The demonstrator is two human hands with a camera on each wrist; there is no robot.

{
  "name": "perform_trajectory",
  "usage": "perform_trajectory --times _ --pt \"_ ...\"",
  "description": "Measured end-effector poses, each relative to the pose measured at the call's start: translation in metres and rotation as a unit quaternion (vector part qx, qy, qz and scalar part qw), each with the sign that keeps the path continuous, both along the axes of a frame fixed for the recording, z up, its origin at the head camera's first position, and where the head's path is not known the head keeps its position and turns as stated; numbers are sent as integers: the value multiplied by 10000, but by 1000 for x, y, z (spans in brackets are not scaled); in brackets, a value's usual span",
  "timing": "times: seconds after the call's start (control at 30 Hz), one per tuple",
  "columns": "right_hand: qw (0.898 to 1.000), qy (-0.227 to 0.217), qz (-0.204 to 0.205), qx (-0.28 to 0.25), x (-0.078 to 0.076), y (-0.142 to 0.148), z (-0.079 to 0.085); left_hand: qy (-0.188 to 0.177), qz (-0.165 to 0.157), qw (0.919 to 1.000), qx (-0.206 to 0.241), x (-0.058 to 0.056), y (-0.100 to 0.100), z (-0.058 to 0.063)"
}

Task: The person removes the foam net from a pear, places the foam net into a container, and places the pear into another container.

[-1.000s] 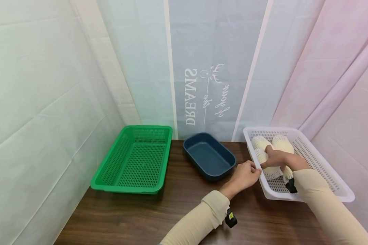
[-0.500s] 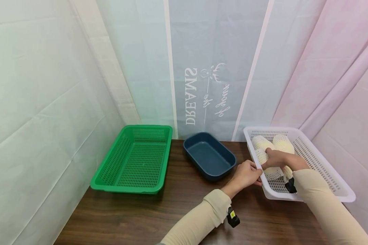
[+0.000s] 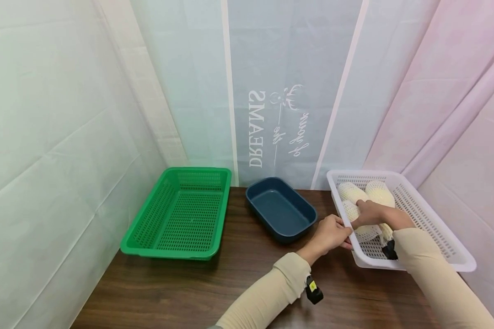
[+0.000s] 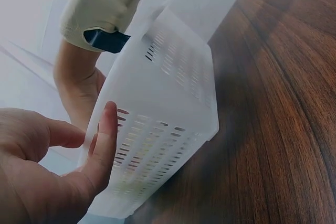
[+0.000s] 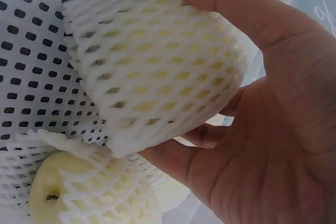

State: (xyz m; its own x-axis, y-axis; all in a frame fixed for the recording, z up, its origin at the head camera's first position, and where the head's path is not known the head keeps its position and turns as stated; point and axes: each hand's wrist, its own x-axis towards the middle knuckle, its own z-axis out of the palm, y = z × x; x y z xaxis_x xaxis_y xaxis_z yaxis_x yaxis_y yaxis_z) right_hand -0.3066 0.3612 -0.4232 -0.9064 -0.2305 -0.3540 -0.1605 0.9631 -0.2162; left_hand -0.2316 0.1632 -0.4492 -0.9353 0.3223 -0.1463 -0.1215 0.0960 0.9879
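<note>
My right hand [image 3: 383, 214] reaches into the white basket [image 3: 463, 265] on the right and grips a pale yellow fruit in a white foam net [image 5: 157, 66]. Its thumb lies on one side of the net and its fingers on the other in the right wrist view. Beside it lies another netted fruit [image 5: 58, 174], its stem end showing. Several such fruits are in the basket, partly hidden by my hand. My left hand [image 3: 329, 234] pinches the basket's left rim, and in the left wrist view a finger [image 4: 105, 145] lies along the outer wall.
A dark blue tray [image 3: 280, 210] stands in the middle of the wooden table [image 3: 169, 288], just left of the white basket. Farther left is a green basket [image 3: 189, 219]. Fabric curtains [image 3: 292, 55] hang behind and at both sides.
My left hand has shifted slightly along the basket rim, with more of its lower fingers showing below it. The right hand stays nearly still among the fruits.
</note>
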Motion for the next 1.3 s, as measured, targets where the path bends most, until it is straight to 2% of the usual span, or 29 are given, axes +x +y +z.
perform_trajectory --times 0.23,0.73,0.97,1.3 --pt "9994 -266 -128 -164 0 1 0 -5 16 10000 5 0 0 2" --pt "9991 -312 -136 -241 0 2 -3 18 -126 9999 117 -1 1 2" --pt "9993 -229 77 -273 1 1 1 43 -127 9999 108 -1 -1 1" --pt "9992 -269 -21 -308 4 5 3 -26 -141 9998 155 1 -1 0"
